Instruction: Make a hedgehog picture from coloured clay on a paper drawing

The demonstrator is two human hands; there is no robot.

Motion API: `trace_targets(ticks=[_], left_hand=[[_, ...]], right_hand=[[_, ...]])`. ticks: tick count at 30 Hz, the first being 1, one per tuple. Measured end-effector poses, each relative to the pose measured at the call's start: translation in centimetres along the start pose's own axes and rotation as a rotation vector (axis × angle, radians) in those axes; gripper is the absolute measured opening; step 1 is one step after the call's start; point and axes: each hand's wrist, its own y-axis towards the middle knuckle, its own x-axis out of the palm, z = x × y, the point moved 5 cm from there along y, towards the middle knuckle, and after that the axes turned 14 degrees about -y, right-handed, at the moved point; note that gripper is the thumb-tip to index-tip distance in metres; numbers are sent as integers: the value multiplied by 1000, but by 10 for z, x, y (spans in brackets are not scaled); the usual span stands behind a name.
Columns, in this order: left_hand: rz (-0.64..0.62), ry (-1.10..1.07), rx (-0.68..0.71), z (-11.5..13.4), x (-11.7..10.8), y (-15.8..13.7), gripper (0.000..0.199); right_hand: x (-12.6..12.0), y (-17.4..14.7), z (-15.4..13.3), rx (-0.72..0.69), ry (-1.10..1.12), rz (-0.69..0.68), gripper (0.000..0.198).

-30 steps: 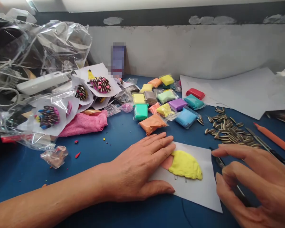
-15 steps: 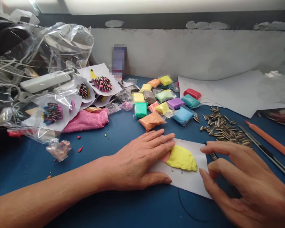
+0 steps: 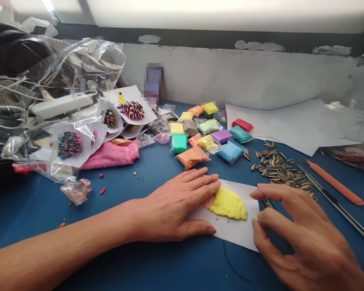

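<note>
My left hand (image 3: pixel 172 206) lies flat with fingers stretched, pressing on a small white paper (image 3: pixel 241 238) and covering its left part. On that paper is a flattened patch of yellow modelling clay (image 3: pixel 229 205), beside salmon-pink clay (image 3: pixel 208 201) partly under my left fingers. Two short drawn leg shapes show below the yellow clay. At the paper's right edge hovers my right hand (image 3: pixel 309 230), thumb and forefinger apart with nothing seen between them. A slim dark-and-metal object (image 3: pixel 268 203) shows beneath its fingers, mostly hidden. Striped sunflower seeds (image 3: pixel 280 165) lie in a heap beyond that hand.
Wrapped clay packets (image 3: pixel 208 127) in several colours lie beyond my left hand. At right are a pen (image 3: pixel 336 206) and an orange stick-like tool (image 3: pixel 335 182). Seed-covered clay figures on paper (image 3: pixel 132 110), a pink cloth (image 3: pixel 112 154) and plastic bags (image 3: pixel 91 60) crowd the left.
The camera view has tilted up a little, so the scene sits slightly lower and further left on the near right. Both hands keep nearly the same pose.
</note>
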Motion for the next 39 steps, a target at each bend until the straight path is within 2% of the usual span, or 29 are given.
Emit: trace_targets(ticks=[6,12,24,28,34,39], left_hand=[[-7,-8,-7,0,-1,1,78],[-14,-22,-26,2,-2,1,78],[12,-70,8,3,-4,1,76],[-3,-51,-10,2,-3,2,78],[-3,-48,-13,2,-3,1,80],[4,-40,3,1,-2,0,79]], right_hand=[[4,-3,6,13,-23,-1,18],[8,-8,5,-23,-9,-54,13],[11,-11,7,-36,-25,-45,4],[13,-11,9,-22,-23,-43,13],[12,-8,6,-26,-41,-22,8],[14,-5,3,-21,-117,-44,16]])
